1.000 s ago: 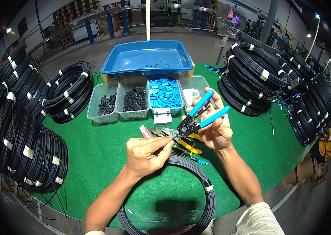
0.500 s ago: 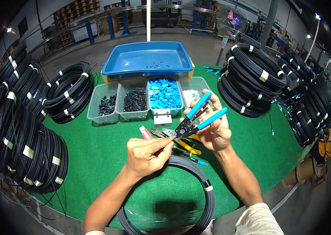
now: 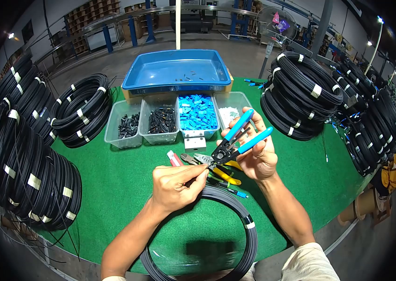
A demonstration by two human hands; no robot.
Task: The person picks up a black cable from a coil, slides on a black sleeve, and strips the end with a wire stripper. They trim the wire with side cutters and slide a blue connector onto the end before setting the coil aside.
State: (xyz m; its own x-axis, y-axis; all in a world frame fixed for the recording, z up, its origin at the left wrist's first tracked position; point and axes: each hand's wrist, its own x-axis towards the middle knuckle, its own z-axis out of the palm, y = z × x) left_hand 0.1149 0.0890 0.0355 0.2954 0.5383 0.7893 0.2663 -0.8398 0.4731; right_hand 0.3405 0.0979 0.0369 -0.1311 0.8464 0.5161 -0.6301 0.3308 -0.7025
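My right hand (image 3: 259, 150) is wrapped round the blue-handled stripping pliers (image 3: 245, 136), whose handles are spread and whose black jaws point down and left. My left hand (image 3: 177, 186) is closed in a pinch on the end of a thin black cable, right at the tips of those jaws. Under my hands lies a black cable coil (image 3: 252, 234) bound with white tape. Just behind my fingers on the green mat are yellow-handled pliers (image 3: 226, 176), a red-and-white tool (image 3: 174, 158) and a blue connector (image 3: 241, 194).
Four clear bins stand behind, holding black parts (image 3: 162, 121), blue parts (image 3: 197, 112) and white parts. Beyond them sits a blue tray (image 3: 179, 70). Large cable coils are stacked at left (image 3: 34, 180) and right (image 3: 301, 98) of the green mat (image 3: 109, 187).
The stripping pliers have shifted very slightly to the right in my right hand, away from my left fingertips. My left hand keeps its pinch in nearly the same place.
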